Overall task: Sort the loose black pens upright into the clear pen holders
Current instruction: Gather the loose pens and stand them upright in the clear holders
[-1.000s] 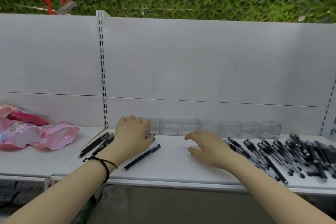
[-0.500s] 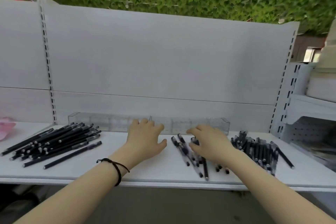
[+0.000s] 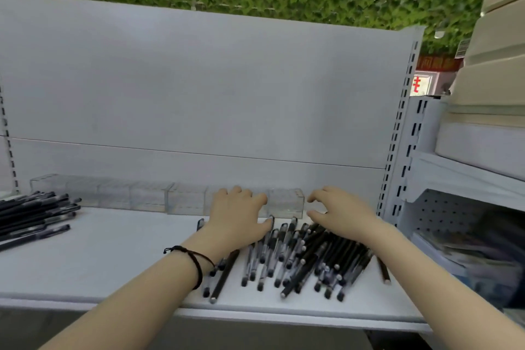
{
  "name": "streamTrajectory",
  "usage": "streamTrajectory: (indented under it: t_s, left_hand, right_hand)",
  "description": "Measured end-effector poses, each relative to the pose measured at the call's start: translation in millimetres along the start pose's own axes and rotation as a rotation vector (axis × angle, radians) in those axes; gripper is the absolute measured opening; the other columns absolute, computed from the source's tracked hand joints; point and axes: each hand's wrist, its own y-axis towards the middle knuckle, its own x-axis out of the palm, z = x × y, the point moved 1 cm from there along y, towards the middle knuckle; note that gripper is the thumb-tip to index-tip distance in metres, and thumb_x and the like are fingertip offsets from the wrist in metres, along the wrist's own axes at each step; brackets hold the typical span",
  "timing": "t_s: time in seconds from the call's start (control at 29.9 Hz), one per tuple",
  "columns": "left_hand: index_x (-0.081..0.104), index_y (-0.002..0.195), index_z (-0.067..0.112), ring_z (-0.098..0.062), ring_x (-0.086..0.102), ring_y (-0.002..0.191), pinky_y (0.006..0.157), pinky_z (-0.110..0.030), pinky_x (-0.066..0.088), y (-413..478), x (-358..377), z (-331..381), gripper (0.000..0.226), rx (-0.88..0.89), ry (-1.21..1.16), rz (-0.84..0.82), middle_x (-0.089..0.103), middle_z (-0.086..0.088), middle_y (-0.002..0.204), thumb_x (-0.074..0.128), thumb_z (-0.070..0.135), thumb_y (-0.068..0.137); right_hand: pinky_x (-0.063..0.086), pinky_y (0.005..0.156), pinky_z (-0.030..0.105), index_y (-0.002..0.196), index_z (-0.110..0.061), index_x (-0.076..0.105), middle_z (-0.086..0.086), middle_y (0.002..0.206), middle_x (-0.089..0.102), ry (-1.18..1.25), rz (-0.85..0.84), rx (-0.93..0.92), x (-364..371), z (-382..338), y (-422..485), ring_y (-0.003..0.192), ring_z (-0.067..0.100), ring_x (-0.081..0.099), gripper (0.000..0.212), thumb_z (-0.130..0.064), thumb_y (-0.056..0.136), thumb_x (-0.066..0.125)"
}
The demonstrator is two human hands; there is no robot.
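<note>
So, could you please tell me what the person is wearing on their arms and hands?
The left hand and right hand are bare, with no gloves or visible rings, and no sleeves are in view. The only thing worn is a thin, knotted black cord bracelet on the left wrist.

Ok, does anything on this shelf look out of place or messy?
Yes: black pens lie jumbled flat on the shelf, one heap by the left hand and right hand, another heap at the left edge. The clear pen holders behind look empty.
</note>
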Motion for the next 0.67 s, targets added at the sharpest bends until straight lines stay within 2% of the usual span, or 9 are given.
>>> streamTrajectory:
  t_s: [0.13,0.27,0.33,0.4,0.47,0.54,0.6,0.67]
  left_hand:
    - [0.049,0.131,0.028,-0.022,0.05,0.112,0.09,-0.036,0.038,22,1,18,0.048,0.03,-0.026,0.005,0.061,0.0,0.116,0.04,0.053,0.091]
    - [0.053,0.125,0.026,-0.02,0.052,0.11,0.088,-0.035,0.042,40,6,28,0.046,0.052,-0.072,0.027,0.063,0.001,0.111,0.041,0.054,0.09]
    - [0.055,0.119,0.025,-0.016,0.053,0.104,0.079,-0.032,0.045,46,9,30,0.042,0.072,-0.102,0.062,0.062,0.004,0.101,0.041,0.052,0.091]
    - [0.056,0.114,0.025,-0.01,0.05,0.093,0.068,-0.029,0.04,46,13,32,0.036,0.087,-0.154,0.089,0.055,0.01,0.087,0.042,0.051,0.092]
    - [0.056,0.112,0.028,-0.007,0.047,0.085,0.065,-0.027,0.036,44,17,32,0.034,0.075,-0.22,0.072,0.052,0.012,0.085,0.042,0.051,0.092]
    - [0.056,0.113,0.029,-0.008,0.052,0.086,0.068,-0.027,0.04,44,21,29,0.035,0.067,-0.258,0.032,0.059,0.013,0.089,0.042,0.053,0.092]
    - [0.057,0.111,0.03,-0.008,0.056,0.087,0.072,-0.028,0.046,44,24,29,0.035,0.065,-0.294,0.0,0.064,0.011,0.091,0.041,0.055,0.092]
    - [0.057,0.11,0.031,-0.007,0.056,0.085,0.071,-0.028,0.047,43,25,28,0.034,0.066,-0.318,-0.014,0.065,0.01,0.089,0.041,0.055,0.092]
  right_hand:
    - [0.045,0.095,0.036,0.124,-0.026,0.055,-0.002,0.129,0.055,0.0,-0.068,0.033,-2,21,19,0.118,0.019,0.052,0.037,-0.045,0.093,0.05]
    - [0.048,0.089,0.034,0.113,-0.023,0.062,-0.003,0.113,0.061,0.099,-0.164,0.104,-3,37,41,0.1,0.015,0.056,0.033,-0.045,0.09,0.057]
    - [0.05,0.085,0.032,0.108,-0.017,0.066,0.0,0.107,0.066,0.182,-0.17,0.17,0,52,49,0.092,0.016,0.06,0.03,-0.041,0.09,0.059]
    - [0.047,0.077,0.031,0.104,-0.01,0.068,0.008,0.107,0.069,0.219,-0.166,0.257,7,66,53,0.084,0.017,0.06,0.033,-0.039,0.09,0.059]
    - [0.042,0.071,0.031,0.104,-0.007,0.068,0.011,0.106,0.068,0.234,-0.182,0.331,18,76,54,0.082,0.019,0.059,0.041,-0.044,0.09,0.058]
    - [0.041,0.069,0.03,0.1,-0.008,0.065,0.006,0.093,0.066,0.271,-0.202,0.379,28,80,54,0.081,0.019,0.057,0.044,-0.05,0.089,0.058]
    - [0.041,0.066,0.029,0.092,-0.011,0.061,-0.001,0.077,0.055,0.29,-0.216,0.403,34,80,55,0.078,0.019,0.054,0.043,-0.054,0.087,0.06]
    - [0.04,0.062,0.028,0.08,-0.014,0.055,-0.002,0.073,0.05,0.31,-0.221,0.419,39,77,56,0.075,0.018,0.051,0.04,-0.053,0.086,0.061]
